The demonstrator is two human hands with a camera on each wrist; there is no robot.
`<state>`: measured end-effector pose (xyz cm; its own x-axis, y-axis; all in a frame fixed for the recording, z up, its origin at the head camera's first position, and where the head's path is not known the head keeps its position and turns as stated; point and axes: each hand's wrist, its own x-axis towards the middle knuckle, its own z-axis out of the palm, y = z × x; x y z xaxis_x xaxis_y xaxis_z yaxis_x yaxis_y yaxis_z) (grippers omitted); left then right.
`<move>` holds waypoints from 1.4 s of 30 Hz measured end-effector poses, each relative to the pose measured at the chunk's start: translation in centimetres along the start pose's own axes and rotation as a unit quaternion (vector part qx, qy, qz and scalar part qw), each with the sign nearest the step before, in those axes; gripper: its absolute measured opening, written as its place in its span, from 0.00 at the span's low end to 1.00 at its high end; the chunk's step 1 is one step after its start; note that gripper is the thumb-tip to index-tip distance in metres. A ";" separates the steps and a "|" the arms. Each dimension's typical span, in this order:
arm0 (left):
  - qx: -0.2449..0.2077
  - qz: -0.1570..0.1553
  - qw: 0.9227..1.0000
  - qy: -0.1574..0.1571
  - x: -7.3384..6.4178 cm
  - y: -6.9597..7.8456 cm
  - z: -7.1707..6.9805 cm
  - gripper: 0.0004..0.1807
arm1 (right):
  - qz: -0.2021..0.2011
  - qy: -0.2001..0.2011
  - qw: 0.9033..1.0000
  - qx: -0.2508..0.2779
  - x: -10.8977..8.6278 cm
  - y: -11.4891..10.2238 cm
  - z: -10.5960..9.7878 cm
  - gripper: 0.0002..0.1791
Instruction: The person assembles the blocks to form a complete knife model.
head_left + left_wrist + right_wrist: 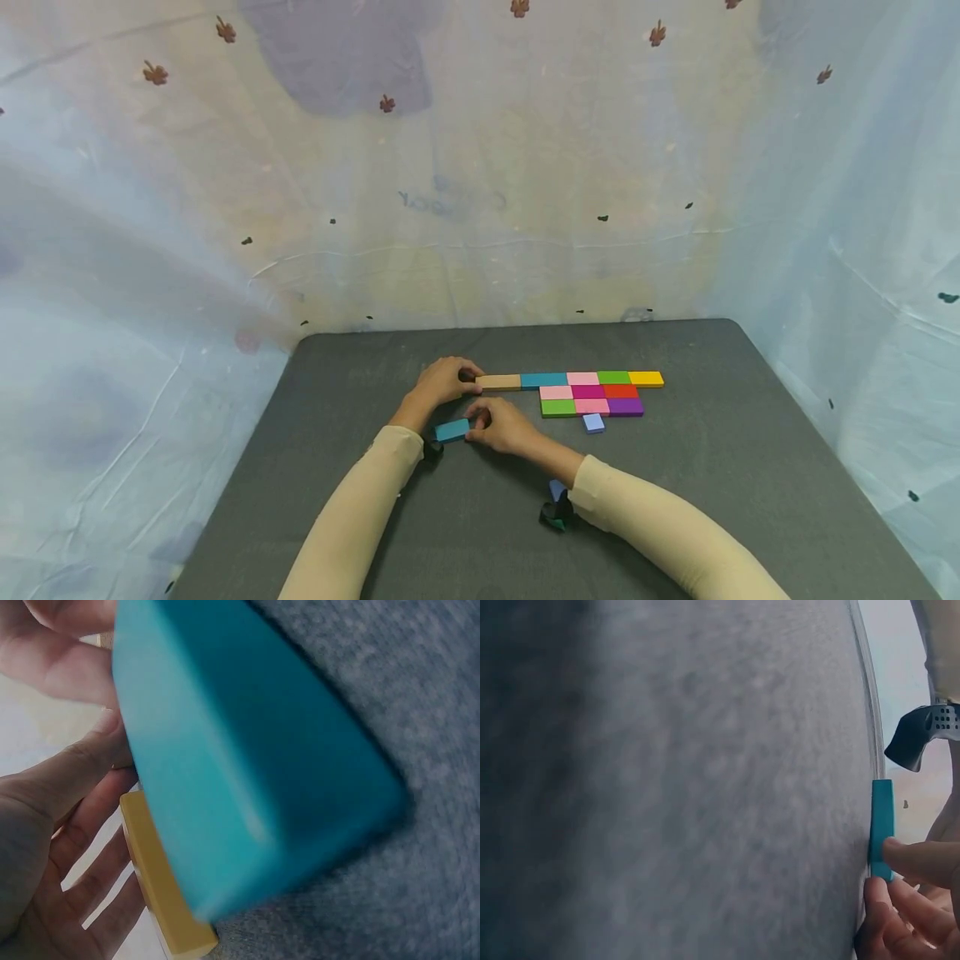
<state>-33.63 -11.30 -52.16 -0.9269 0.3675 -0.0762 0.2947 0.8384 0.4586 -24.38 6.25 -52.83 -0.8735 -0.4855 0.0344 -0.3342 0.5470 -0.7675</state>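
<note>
My left hand [442, 382] pinches the left end of a tan block [498, 382], which lies at the left of a row of coloured blocks. Nearer the front, my right hand [501, 427] holds a teal block [452, 430] by its right end, between thumb and fingers. That teal block [217, 765] looms large in the left wrist view, covering part of the hands. A yellow block [165, 885] shows beside the left fingers there; the head view hides it. In the right wrist view, the thumb and fingertips grip the teal block [882, 817] low down.
Joined to the tan block, a blue block [543, 380] leads to several pink, green, red, purple and yellow blocks. A light blue block [593, 423] lies just in front. Another blue block [556, 489] is partly hidden by the right wrist camera [557, 512]. Patterned sheeting surrounds the grey table [675, 483].
</note>
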 end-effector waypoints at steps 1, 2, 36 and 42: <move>-0.001 -0.001 1.000 0.000 0.0 0.0 0.0 0.17 | -0.005 0.000 1.000 -0.001 -0.1 0.0 -0.1 0.16; 0.000 -0.001 1.000 0.001 0.0 0.0 0.0 0.17 | -0.009 0.000 1.000 -0.004 -0.3 -0.1 -0.2 0.16; -0.004 -0.008 1.000 0.002 -0.2 0.1 -0.1 0.18 | 0.057 0.055 0.997 -0.023 -7.4 2.2 -9.7 0.15; -0.005 -0.006 1.000 -0.002 0.1 0.0 0.1 0.18 | 0.059 0.078 0.995 -0.025 -9.3 3.9 -11.5 0.15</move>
<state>-33.73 -11.20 -52.25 -0.9297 0.3583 -0.0850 0.2806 0.8388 0.4665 -21.60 20.75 -48.77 -0.9504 -0.3074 0.0477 -0.2406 0.6291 -0.7392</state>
